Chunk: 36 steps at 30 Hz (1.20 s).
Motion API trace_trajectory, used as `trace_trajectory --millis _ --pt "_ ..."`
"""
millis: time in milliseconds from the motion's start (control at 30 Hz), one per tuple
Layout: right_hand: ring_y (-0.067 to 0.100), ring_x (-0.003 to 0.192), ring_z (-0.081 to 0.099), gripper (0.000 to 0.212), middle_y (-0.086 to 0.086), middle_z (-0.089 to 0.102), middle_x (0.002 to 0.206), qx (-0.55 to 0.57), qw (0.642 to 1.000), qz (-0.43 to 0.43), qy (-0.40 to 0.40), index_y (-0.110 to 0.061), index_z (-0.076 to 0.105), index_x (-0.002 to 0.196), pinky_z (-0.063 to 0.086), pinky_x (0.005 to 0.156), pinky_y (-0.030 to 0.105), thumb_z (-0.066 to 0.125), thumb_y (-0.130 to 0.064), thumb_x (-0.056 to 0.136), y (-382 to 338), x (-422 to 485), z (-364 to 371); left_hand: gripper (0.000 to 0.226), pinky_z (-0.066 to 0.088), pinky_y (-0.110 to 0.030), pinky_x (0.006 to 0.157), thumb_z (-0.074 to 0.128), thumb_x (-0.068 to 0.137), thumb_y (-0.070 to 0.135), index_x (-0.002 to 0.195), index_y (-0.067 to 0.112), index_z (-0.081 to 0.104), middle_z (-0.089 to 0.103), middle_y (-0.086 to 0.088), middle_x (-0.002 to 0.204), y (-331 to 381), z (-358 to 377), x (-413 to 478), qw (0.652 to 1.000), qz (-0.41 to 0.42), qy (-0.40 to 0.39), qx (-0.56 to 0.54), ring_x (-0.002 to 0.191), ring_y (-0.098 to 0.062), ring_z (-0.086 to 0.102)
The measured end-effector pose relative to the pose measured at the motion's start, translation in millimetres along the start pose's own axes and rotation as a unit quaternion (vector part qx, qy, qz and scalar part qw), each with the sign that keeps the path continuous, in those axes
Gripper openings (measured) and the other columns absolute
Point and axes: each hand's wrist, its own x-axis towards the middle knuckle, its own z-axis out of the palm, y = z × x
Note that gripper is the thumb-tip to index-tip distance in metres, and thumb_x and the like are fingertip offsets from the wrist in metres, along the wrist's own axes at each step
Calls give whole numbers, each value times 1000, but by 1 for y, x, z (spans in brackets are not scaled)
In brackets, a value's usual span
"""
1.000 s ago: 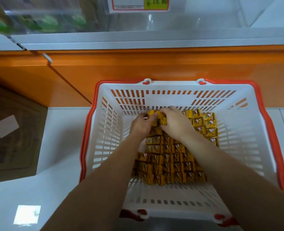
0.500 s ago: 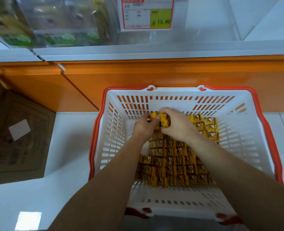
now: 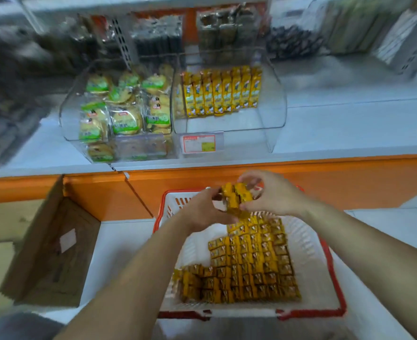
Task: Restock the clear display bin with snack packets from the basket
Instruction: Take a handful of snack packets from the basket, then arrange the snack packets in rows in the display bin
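Observation:
A white basket with a red rim (image 3: pixel 335 273) stands on the floor, filled with rows of yellow snack packets (image 3: pixel 249 263). Above its far edge, my left hand (image 3: pixel 202 212) and my right hand (image 3: pixel 273 195) together grip a small bundle of yellow packets (image 3: pixel 235 197), lifted clear of the basket. On the shelf beyond sits the clear display bin (image 3: pixel 276 114), with a row of yellow packets (image 3: pixel 221 93) standing upright at its back and bare floor at its front. A price tag (image 3: pixel 199 143) hangs on its front wall.
A second clear bin (image 3: pixel 67 119) to the left holds green-labelled round cakes. An orange shelf front (image 3: pixel 349 182) lies between basket and bins. An open cardboard box (image 3: pixel 48 253) stands on the floor at the left. Dark packaged goods fill the upper shelf.
Both hands have risen out of the basket with a bundle of yellow packets. The view has tilted up, so the display bins now show.

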Motion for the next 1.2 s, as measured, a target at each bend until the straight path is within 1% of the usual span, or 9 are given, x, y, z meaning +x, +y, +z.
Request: trace_trajectory --millis 100,200,333,567,700,767,867,1067,1200 --pt "-7 67 62 46 -7 62 99 52 998 -4 20 -48 64 99 50 61 16 91 -36 63 -34 -27 -35 53 56 -23 82 91 72 31 116 34 63 69 14 108 38 -11 -26 991 77 82 74 99 -1 65" --pt "22 71 73 45 3 67 102 188 982 -13 20 -39 70 99 57 61 27 90 -13 68 -61 -56 -60 52 54 -16 68 82 65 58 109 50 57 67 17 97 71 -24 -57 979 145 109 88 81 3 65" --pt "30 75 73 46 12 71 104 311 950 -28 15 -30 72 105 58 63 31 86 -5 69 -85 -84 -71 54 53 -19 75 74 58 66 103 43 57 61 10 104 101 -30 -85 963 213 151 71 88 -4 63" --pt "34 81 65 33 21 71 88 448 890 -12 85 -20 71 114 59 71 42 62 -3 87 -94 -85 -45 68 54 -23 58 81 61 52 118 31 51 74 4 88 104 -14 -88 967 133 75 -205 76 -11 72" --pt "35 83 66 29 31 69 97 484 866 31 125 -11 67 116 59 64 36 53 2 96 -93 -75 -34 61 60 -30 73 84 62 51 117 34 64 78 3 103 101 -13 -74 964 111 78 -227 93 -18 76" --pt "29 74 69 23 21 71 88 516 847 40 122 -9 67 114 59 61 33 55 -1 96 -93 -70 -33 60 60 -43 79 88 58 47 113 29 70 78 -4 105 100 -17 -68 958 79 81 -265 95 -26 76" --pt "16 63 70 21 7 74 77 539 835 33 109 -5 65 115 55 54 25 53 -2 98 -92 -63 -30 55 60 -40 72 90 55 43 106 28 74 78 -10 104 98 -29 -62 947 51 75 -307 91 -29 76" --pt "29 82 74 32 18 73 90 555 825 17 104 -2 66 106 60 70 34 72 -10 76 -96 -50 -31 65 57 -32 56 90 50 39 109 18 72 78 -11 95 94 -44 -60 941 14 63 -332 75 -25 76" --pt "30 80 72 29 15 70 87 549 833 19 56 -6 67 106 60 71 38 71 -1 77 -100 -43 -41 34 62 -37 61 94 58 30 88 23 80 78 -12 93 87 -61 -56 937 5 85 -339 76 -26 76"
